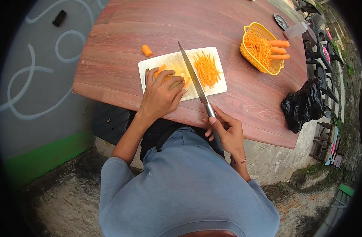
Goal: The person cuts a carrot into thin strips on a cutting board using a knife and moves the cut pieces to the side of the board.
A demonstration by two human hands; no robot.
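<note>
A white cutting board (144, 68) lies near the edge of the wooden table. My left hand (159, 94) rests on its left half, fingers curled down over carrot slices (187, 81) and partly hiding them. My right hand (227, 132) grips the handle of a long kitchen knife (193, 75). The blade points away from me across the board, between the carrot slices and a pile of thin carrot strips (207, 70) on the right half. A short carrot chunk (147, 50) sits on the table just beyond the board's far left corner.
A yellow plastic basket (250, 58) with carrot strips and whole carrots (279, 50) stands at the back right. Beyond it are a clear bottle (296, 30) and a metal plate (281, 21). A black plastic bag (304, 103) sits at the table's right edge. Chairs (321, 51) stand farther right.
</note>
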